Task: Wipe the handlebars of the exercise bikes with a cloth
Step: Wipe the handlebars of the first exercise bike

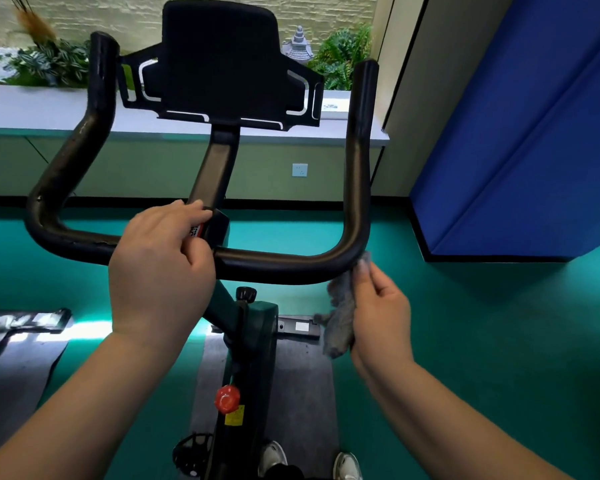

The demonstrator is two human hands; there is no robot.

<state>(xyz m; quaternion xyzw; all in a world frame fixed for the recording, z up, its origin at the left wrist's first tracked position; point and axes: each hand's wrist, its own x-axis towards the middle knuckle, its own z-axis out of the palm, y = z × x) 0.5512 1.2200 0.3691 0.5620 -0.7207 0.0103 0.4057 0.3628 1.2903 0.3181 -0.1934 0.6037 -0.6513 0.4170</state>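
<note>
Hands work at the black padded U-shaped handlebar (284, 268) of a dark green exercise bike (253, 341), seen from above. Our left hand (160, 268) wraps over the crossbar just beside the centre clamp, fingers curled closed around the bar. Our right hand (378, 306) pinches a grey fuzzy cloth (342, 313) between thumb and fingers, its upper end touching the underside of the bar's right bend while the rest hangs down along the palm. Behind the bar stands a black tablet holder (219, 64). Lower on the frame sits a red round knob (227, 398), above a grey floor mat (302, 393) on teal flooring (465, 341).
</note>
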